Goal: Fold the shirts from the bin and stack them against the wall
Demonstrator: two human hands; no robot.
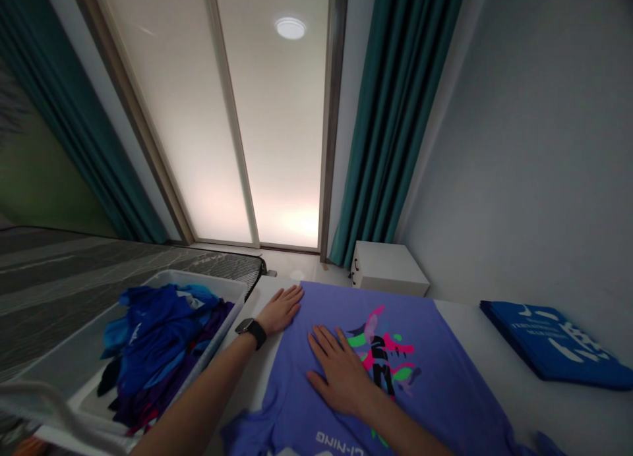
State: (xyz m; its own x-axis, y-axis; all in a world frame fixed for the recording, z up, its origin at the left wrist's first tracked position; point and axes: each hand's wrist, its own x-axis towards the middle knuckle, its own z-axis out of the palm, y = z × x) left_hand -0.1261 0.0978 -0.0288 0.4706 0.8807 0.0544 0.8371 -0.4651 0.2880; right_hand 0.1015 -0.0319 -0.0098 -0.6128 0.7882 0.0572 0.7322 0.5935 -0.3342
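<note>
A purple T-shirt [425,403] with a bright multicoloured print and white lettering lies spread over a white table [252,357]. My left hand [281,309], a black watch on its wrist, rests flat at the shirt's far left corner with fingers stretched out. On the left part of the shirt's front, beside the print, my right hand [339,370] lies flat, palm down, fingers slightly apart. Neither hand grips anything. The near end of the shirt runs out of view at the bottom, partly behind my right forearm.
At the left stands a white plastic bin [171,276] with crumpled blue and purple clothes [158,337]. A folded blue garment [554,344] lies on the table's right. Beyond are a white cabinet [390,265], teal curtains [395,126] and frosted sliding doors [277,133].
</note>
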